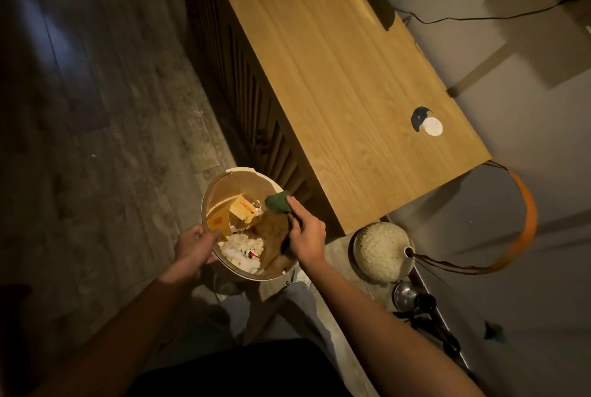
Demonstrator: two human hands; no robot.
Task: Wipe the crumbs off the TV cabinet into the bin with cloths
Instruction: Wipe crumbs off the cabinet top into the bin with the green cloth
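A round cream bin (213, 192) stands on the floor beside the near front corner of the wooden TV cabinet (335, 70). Cardboard and crumpled paper fill it. My left hand (195, 244) grips the bin's near left rim. Over the bin's right side, my right hand (305, 233) pinches a bunched green cloth (277, 202), which hangs just below the cabinet's front edge. Faint pale specks lie along the cabinet's near edge.
A cable hole with a white disc (432, 126) sits near the cabinet's right end. A round woven vase (382, 251) with long dried stems and an orange loop stands just past the cabinet's near end. Dark wood floor lies to the left. A black cable (479, 17) hangs on the wall.
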